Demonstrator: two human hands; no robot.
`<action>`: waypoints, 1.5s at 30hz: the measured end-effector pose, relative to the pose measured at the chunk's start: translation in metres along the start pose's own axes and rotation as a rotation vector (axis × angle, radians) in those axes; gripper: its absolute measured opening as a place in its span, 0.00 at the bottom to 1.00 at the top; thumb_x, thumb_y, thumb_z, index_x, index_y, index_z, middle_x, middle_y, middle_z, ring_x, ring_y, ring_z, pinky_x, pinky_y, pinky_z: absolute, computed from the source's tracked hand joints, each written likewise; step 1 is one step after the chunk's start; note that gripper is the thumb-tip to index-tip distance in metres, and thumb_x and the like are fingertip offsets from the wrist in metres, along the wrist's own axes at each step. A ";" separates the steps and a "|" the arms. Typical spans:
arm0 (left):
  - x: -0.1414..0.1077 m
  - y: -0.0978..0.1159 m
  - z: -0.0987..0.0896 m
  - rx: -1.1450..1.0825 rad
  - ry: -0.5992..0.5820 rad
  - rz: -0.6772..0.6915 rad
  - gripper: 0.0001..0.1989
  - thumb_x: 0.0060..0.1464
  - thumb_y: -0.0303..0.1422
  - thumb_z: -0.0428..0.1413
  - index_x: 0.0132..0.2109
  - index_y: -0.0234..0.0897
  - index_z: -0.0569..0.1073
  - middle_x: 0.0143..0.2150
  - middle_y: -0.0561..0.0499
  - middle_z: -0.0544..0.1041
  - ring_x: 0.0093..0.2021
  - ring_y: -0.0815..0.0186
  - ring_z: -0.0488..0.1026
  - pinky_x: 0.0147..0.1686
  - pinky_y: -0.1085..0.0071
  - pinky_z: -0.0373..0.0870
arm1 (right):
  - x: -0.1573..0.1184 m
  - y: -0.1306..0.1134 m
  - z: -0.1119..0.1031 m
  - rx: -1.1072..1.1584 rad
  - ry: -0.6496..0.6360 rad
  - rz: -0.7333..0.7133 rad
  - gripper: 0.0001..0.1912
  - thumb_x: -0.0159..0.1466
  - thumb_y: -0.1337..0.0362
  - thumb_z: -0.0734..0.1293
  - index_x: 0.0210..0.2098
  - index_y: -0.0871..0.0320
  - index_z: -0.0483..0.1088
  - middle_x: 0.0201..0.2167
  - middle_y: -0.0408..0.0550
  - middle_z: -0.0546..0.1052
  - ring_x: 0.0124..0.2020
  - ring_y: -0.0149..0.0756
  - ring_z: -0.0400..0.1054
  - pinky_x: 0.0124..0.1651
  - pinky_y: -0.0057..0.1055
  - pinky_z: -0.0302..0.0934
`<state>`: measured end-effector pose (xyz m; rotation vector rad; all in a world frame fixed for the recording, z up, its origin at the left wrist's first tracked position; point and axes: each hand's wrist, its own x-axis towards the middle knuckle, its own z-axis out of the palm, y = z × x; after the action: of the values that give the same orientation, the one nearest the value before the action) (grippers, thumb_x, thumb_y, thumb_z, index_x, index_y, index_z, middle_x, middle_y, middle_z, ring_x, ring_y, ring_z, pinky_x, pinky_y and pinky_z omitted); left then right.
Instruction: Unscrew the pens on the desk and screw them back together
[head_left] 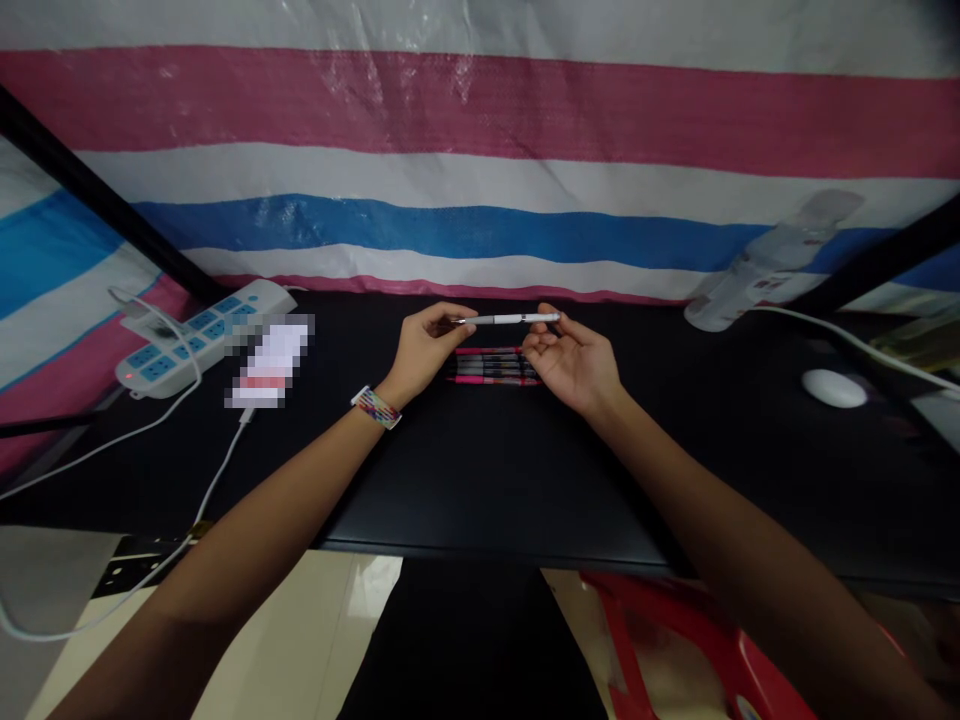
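One slim white-and-grey pen (514, 319) was held level above one flat black desk (480, 470), across two bare hands. Its tip end was pinched narrowly between thumb and fingers by the left hand (427, 345), on whose wrist one multicoloured woven band (376, 407) was worn; its other end was gripped lightly by the fingers of the right hand (574, 365). At six o'clock from that pen, a row of slim pink, grey and dark pens (487, 380) was laid side by side; at least four could be counted, but the exact number could not be told, since their right ends were partly covered by the right hand.

One long white power strip with blue sockets (154, 368) was set at nine o'clock, and near it one pale-screened phone (270, 365), its details lost to pixelation. Between two and three o'clock, one clear plastic bottle (731, 285) was seen; between three and four, one white oval mouse (834, 388). At five, one red plastic seat (637, 640) was partly hidden by the desk and cut off below.
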<state>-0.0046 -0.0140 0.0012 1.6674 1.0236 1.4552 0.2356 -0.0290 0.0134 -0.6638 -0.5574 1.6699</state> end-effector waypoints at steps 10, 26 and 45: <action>0.000 0.000 0.000 0.009 -0.001 -0.004 0.09 0.60 0.34 0.71 0.48 0.42 0.87 0.45 0.48 0.89 0.43 0.61 0.83 0.46 0.62 0.80 | -0.004 -0.003 0.005 0.077 0.014 0.024 0.10 0.71 0.67 0.66 0.46 0.56 0.81 0.35 0.48 0.78 0.33 0.34 0.68 0.48 0.35 0.74; 0.000 0.002 0.001 0.020 0.007 -0.007 0.09 0.59 0.34 0.71 0.47 0.42 0.87 0.43 0.48 0.88 0.41 0.62 0.82 0.45 0.63 0.81 | -0.006 -0.003 0.008 0.021 0.024 0.008 0.10 0.71 0.62 0.67 0.47 0.52 0.81 0.37 0.49 0.80 0.35 0.38 0.70 0.49 0.41 0.76; 0.000 0.002 0.001 0.008 0.000 -0.009 0.09 0.59 0.35 0.71 0.47 0.42 0.87 0.44 0.48 0.89 0.43 0.61 0.83 0.47 0.62 0.80 | -0.001 0.000 0.002 -0.037 0.022 -0.009 0.08 0.69 0.65 0.68 0.44 0.52 0.80 0.33 0.47 0.76 0.34 0.37 0.69 0.49 0.40 0.75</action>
<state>-0.0035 -0.0153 0.0028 1.6665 1.0373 1.4475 0.2348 -0.0300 0.0151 -0.7048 -0.5758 1.6449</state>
